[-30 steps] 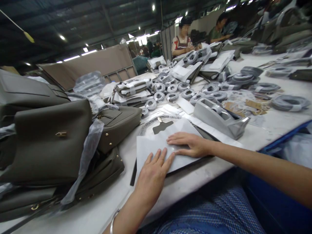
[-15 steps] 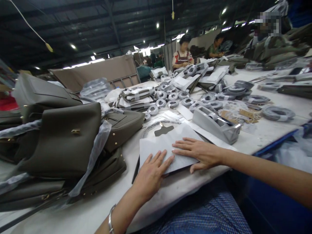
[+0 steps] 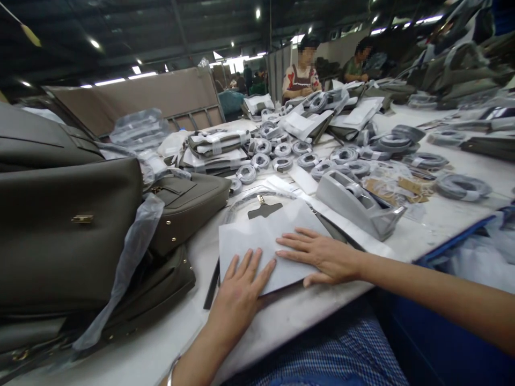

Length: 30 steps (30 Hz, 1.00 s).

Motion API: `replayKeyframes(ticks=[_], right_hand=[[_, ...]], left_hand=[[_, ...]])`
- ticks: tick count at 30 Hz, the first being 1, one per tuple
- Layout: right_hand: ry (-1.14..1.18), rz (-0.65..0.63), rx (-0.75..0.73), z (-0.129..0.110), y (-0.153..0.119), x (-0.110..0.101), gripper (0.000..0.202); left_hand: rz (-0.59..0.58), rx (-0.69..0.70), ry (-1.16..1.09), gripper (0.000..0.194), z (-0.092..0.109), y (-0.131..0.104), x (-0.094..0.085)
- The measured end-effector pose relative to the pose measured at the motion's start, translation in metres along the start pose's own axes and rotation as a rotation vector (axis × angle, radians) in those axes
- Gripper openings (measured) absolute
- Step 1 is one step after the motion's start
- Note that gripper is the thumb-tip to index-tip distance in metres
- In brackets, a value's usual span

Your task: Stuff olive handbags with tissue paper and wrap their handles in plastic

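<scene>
Pale surface [image 3: 183,319] bore bags [image 3: 68,241], contents hidden, left of the left fingers [image 3: 252,264]; these and the right fingers [image 3: 296,243] lay splayed, released, on paper [image 3: 247,236].

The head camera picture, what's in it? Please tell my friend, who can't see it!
A person's left hand and right hand lie flat on a white sheet at a pale table. Dark bags are piled at left; a grey tape dispenser stands beyond the right hand. Wrapped coils lie scattered farther back, with people in the background.
</scene>
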State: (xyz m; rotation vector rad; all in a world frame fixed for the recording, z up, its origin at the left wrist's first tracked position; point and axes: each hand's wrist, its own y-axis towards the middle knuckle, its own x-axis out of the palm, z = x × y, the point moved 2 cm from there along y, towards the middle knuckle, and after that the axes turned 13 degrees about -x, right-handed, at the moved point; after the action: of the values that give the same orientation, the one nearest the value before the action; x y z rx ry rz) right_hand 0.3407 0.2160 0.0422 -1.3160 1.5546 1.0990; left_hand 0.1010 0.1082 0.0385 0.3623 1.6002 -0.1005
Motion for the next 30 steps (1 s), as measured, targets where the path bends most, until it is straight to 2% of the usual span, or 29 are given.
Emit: replayKeyframes(ticks=[4,8,13,19,22,25,28,30], right_hand=[[-0.045,0.027,-0.015,-0.005,-0.004,0.008,0.079],[-0.033,0.050,0.000,-0.001,-0.002,0.004,0.078],[-0.017,0.034,0.088,0.001,-0.003,-0.001,0.079],[0.056,-0.023,0.085,-0.034,-0.009,-0.002,0.079],[0.061,-0.015,0.082,-0.044,-0.009,0.001,0.084],[0.024,0.016,0.020,-0.040,-0.011,0.002,0.087],[-0.028,-0.007,-0.091,-0.035,-0.018,0.004,0.081],[-0.054,-0.006,-0.093,-0.032,-0.024,0.006,0.081]], left_hand=[[0.029,0.011,0.006,0.078,0.001,-0.010,0.007],[0.033,-0.024,0.081,0.077,0.004,-0.009,0.007],[0.115,-0.011,0.158,0.071,0.006,-0.012,0.006],[0.114,0.084,0.178,0.073,0.006,-0.043,-0.008],[0.109,0.052,0.161,0.072,0.006,-0.054,-0.009],[0.111,0.021,0.136,0.073,0.009,-0.057,-0.003],[0.110,-0.021,0.093,0.076,0.013,-0.059,0.002],[0.086,-0.047,0.061,0.081,0.016,-0.059,0.002]])
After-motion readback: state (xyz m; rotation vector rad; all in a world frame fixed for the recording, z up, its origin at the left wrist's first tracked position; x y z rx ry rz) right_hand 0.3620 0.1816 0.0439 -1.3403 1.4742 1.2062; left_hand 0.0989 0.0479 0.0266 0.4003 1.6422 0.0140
